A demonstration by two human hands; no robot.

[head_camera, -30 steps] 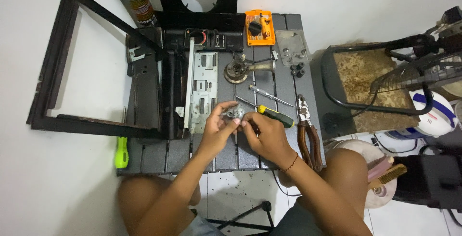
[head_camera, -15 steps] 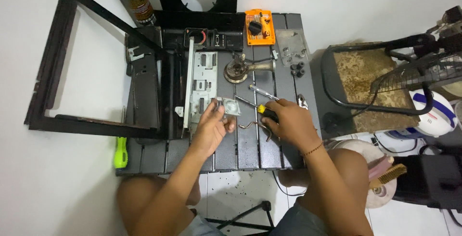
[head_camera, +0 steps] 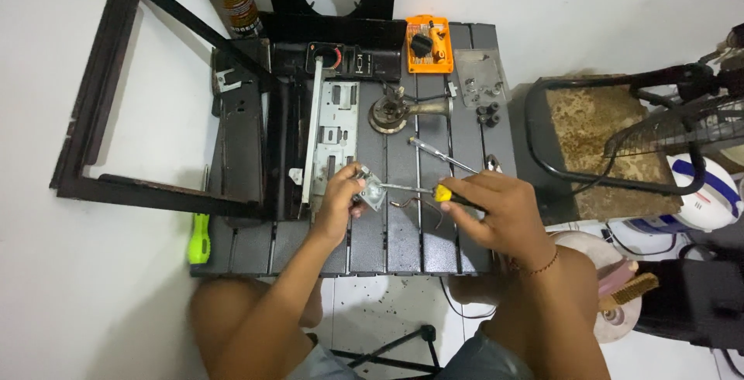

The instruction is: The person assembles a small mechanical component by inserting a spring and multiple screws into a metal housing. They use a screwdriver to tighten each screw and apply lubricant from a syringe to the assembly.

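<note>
Your left hand (head_camera: 341, 198) grips the small square metal part (head_camera: 370, 192); your right hand (head_camera: 496, 209), previously beside it, now clenches the yellow-handled screwdriver (head_camera: 411, 189), tip touching the part.

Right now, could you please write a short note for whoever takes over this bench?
Left hand holds a small square metal part just above the dark slatted table.
Right hand grips a yellow-handled screwdriver, its tip at the part.
A second screwdriver and a brass burner piece lie behind.
Done: screwdriver brought to the part.
Left: whether a screw is in or out cannot be told.
</note>
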